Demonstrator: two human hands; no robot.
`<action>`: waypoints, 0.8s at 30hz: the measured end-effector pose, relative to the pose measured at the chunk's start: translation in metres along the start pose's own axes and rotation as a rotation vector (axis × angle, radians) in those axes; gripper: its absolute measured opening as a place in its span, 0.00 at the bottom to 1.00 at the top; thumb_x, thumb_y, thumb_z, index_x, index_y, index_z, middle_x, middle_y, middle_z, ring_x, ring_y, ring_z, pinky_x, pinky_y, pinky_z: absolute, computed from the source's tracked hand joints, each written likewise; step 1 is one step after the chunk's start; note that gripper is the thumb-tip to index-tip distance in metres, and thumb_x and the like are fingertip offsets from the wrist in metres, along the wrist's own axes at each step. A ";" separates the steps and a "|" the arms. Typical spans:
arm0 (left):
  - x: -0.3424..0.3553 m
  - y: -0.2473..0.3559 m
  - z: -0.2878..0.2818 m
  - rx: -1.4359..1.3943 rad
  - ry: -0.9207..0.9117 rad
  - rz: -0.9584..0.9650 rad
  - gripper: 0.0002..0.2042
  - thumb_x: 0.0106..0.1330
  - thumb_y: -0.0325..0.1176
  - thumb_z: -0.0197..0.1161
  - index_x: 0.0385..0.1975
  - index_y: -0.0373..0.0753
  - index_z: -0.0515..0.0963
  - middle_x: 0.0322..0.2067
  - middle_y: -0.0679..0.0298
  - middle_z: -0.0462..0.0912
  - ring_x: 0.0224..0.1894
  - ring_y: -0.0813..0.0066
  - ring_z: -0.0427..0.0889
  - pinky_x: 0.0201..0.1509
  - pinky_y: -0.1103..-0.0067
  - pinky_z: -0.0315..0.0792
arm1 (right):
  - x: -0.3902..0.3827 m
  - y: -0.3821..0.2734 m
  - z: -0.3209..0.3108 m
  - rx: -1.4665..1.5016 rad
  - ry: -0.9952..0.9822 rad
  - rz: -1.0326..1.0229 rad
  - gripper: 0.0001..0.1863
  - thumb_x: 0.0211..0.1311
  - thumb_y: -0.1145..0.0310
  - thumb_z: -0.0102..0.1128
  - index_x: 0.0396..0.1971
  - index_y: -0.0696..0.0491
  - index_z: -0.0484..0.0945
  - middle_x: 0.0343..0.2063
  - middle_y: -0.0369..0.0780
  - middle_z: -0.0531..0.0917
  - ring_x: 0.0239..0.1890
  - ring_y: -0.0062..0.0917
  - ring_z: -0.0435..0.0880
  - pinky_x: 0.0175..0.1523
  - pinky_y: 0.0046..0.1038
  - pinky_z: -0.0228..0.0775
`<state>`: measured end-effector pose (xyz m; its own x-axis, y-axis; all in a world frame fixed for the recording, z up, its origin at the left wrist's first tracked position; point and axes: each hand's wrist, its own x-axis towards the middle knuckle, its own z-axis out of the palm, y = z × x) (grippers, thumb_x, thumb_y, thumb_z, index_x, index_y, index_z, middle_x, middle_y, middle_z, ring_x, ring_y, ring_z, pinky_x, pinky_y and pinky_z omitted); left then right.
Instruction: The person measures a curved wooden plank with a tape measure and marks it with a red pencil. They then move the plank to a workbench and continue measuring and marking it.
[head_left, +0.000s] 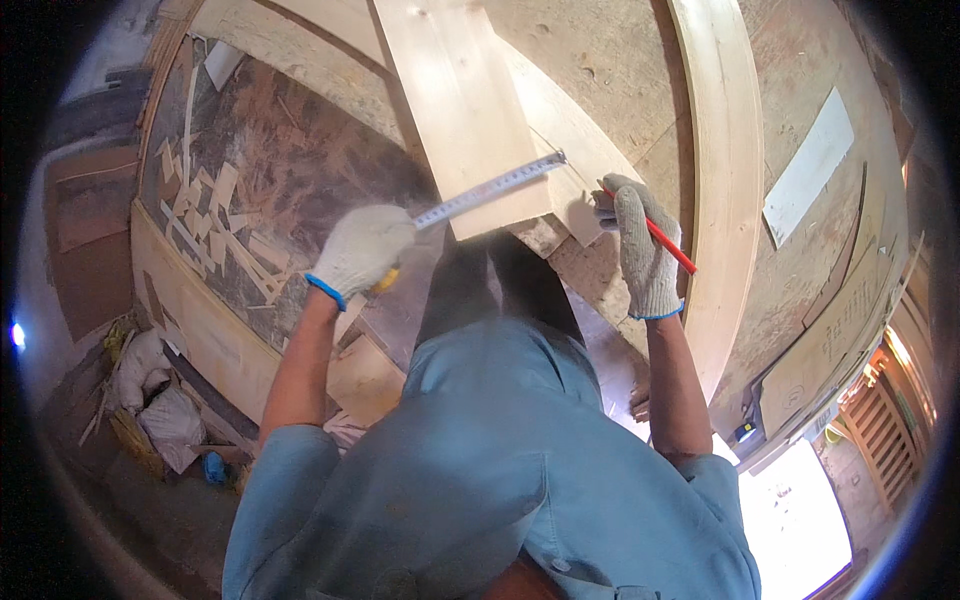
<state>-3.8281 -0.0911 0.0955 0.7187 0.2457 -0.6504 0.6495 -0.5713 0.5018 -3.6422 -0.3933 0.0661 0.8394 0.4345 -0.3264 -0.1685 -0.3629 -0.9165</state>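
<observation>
Tape measure with a pale, marked metal blade [490, 188] and a yellow case: lies slantwise over the near end of a long, pale, flat wooden plank [465, 100], its hooked tip just beyond the plank's right edge. Whether blade touches wood along its length, cannot tell.

Left hand [365, 250], in a white knit glove with blue cuff, is closed around the case; only a yellow sliver shows below the fingers. Right hand [645, 245], gloved alike, grips a slim red pencil [672, 248] between thumb and fingers, just right of the blade tip.

Handling, as judged: tape light, blade springy, likely to buckle or twist if pushed sideways; best held by the case, tip steadied at the hook. Plank looks stiff and fairly heavy; take it by both long edges, minding splinters at the sawn near end. Pencil light, could snap under hard pressure.

Edges: plank's near end stops close to the wearer's dark trousers [455, 290], little room there. Right side tighter, with a long pale board [725, 150] beyond the right hand. More room leftward, over dusty brown ground, until the heap of wood scraps [225, 220].
</observation>
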 end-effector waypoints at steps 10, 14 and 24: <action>-0.007 -0.023 -0.010 0.197 -0.089 0.118 0.15 0.64 0.42 0.55 0.30 0.35 0.80 0.30 0.50 0.79 0.34 0.48 0.79 0.40 0.61 0.71 | -0.004 0.004 0.010 0.095 -0.068 0.034 0.20 0.76 0.58 0.51 0.48 0.61 0.82 0.39 0.40 0.86 0.40 0.23 0.84 0.47 0.27 0.76; -0.006 -0.029 -0.006 0.203 -0.074 0.148 0.16 0.65 0.44 0.55 0.30 0.35 0.79 0.31 0.49 0.80 0.37 0.45 0.78 0.42 0.59 0.71 | 0.003 -0.012 0.019 0.133 -0.083 -0.074 0.19 0.76 0.61 0.50 0.43 0.62 0.83 0.36 0.40 0.85 0.38 0.23 0.82 0.46 0.28 0.75; -0.008 -0.034 -0.003 0.192 -0.031 0.174 0.15 0.65 0.43 0.55 0.30 0.37 0.80 0.31 0.50 0.81 0.38 0.46 0.79 0.43 0.59 0.72 | 0.031 -0.050 0.057 0.229 -0.418 -0.010 0.14 0.71 0.65 0.59 0.44 0.61 0.83 0.39 0.41 0.86 0.45 0.26 0.86 0.51 0.30 0.79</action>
<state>-3.8550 -0.0712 0.0859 0.8054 0.1085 -0.5827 0.4557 -0.7420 0.4917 -3.6372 -0.3145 0.0889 0.5693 0.7488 -0.3393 -0.3100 -0.1867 -0.9322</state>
